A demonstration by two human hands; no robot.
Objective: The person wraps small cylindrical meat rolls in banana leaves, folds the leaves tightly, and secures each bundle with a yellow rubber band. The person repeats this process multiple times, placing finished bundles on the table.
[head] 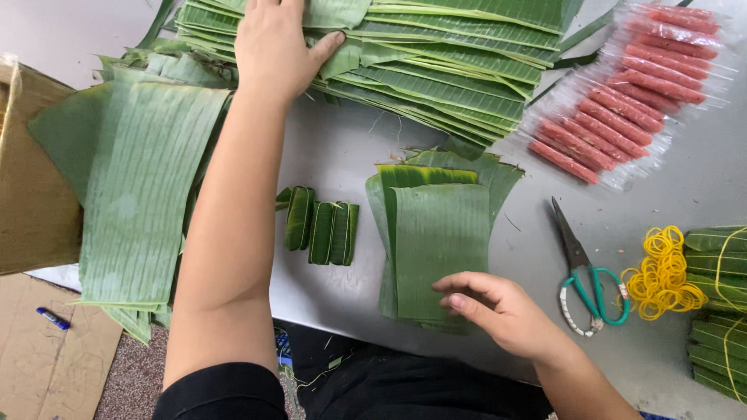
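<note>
Reaching far forward, your left hand (272,43) lies spread flat on the big leaf stack (451,62). Your right hand (498,307), fingers loosely curled, touches the small cut leaf pile's (436,233) near edge; long axis runs away from you.

arms: bare to above elbow | sleeve (222,393): black, short | hands: no gloves, no rings
</note>
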